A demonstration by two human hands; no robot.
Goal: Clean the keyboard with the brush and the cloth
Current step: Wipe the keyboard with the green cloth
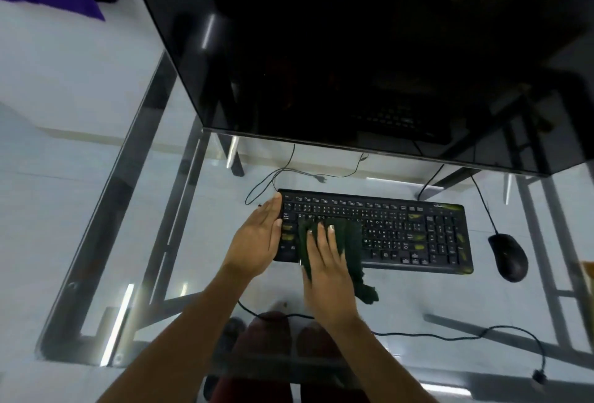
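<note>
Two bare forearms reach up from the bottom edge over a clear glass desk top on a dark metal frame. Right hand lies flat, fingers straight and slightly spread, pressing a dark green crumpled cloth onto the left half of the keys; one tail of the cloth hangs off the near edge onto the glass. Left hand is open too, fingers straight and together, its palm set against the left end of the flat black full-size keyboard, gripping nothing.

That keyboard lies with its long axis running left to right, slightly skewed so the right end sits nearer, its key legends facing the person. Yellowish-green smears mark the number pad, the top right corner and some left-hand keys. Its thin black cable loops away behind it.

Just right of the keyboard, apart from it, rests a black corded mouse. Behind both stands a large dark glossy monitor, unlit.
</note>
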